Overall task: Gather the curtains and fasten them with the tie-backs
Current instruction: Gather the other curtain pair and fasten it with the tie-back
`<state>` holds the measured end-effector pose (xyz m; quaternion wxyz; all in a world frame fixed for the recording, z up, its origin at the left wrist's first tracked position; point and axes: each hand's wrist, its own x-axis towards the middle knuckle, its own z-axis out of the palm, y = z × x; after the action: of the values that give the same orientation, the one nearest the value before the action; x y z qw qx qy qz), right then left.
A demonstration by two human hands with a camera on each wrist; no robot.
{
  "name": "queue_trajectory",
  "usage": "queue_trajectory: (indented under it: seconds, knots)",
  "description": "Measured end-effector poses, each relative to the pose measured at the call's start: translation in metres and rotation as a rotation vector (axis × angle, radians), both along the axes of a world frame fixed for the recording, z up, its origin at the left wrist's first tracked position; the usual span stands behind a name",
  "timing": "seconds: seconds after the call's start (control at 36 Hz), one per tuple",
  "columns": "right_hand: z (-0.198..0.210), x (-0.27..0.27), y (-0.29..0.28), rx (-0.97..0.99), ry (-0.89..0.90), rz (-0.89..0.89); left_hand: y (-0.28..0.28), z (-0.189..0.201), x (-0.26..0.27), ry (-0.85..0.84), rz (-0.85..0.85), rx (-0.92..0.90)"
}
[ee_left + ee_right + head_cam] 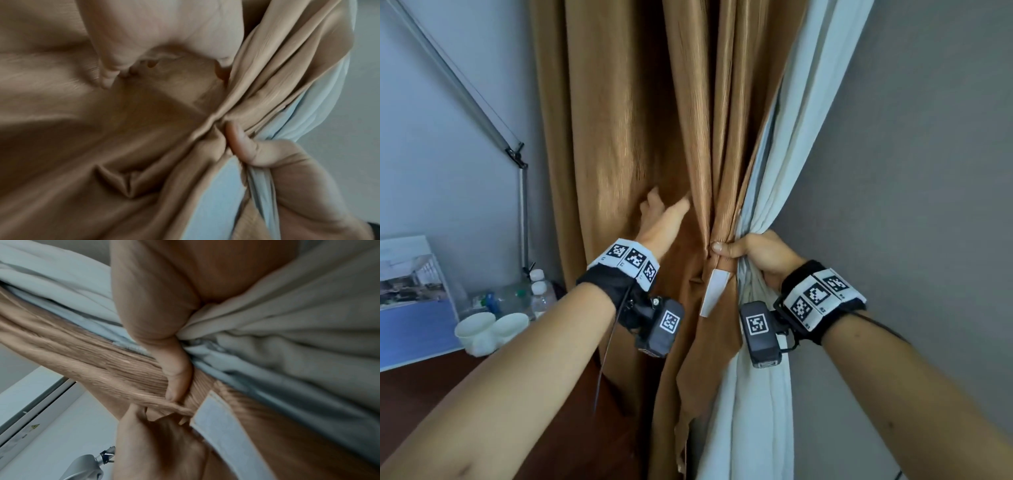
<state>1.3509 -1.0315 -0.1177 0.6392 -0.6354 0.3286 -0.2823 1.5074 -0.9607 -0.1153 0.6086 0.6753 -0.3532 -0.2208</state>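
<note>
On the far left a desk corner carries two white cups, two clear bottles and one leaning picture board, with a lamp arm above. The left hand reaches forward with fingers loosely spread, pressing into the one brown curtain and gripping nothing. Just right of it, the right hand clutches the gathered brown folds together with the one pale blue-white curtain, thumb clamped across the bunch. One white-tipped tie-back strap hangs just below that thumb, between both wrists.
</note>
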Motion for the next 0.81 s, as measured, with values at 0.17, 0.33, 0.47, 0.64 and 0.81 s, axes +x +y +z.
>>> queue_trajectory:
  seconds: [0.17,0.33,0.47,0.64,0.81]
  knots:
    - [0.000,0.008,0.004,0.029,0.012,0.069,-0.019,-0.014,-0.011,0.357,-0.248,-0.038]
    - [-0.004,0.008,-0.004,0.032,-0.021,0.003,-0.026,-0.023,-0.017,0.242,-0.247,-0.107]
    - [-0.010,0.017,-0.011,-0.006,-0.074,-0.169,-0.037,-0.042,-0.013,-0.078,-0.034,-0.238]
    - [-0.010,0.023,-0.011,0.001,-0.118,-0.174,-0.032,-0.045,-0.015,0.072,-0.162,-0.231]
    - [-0.010,0.030,-0.007,0.011,-0.155,-0.138,-0.034,-0.044,-0.001,0.111,-0.262,-0.105]
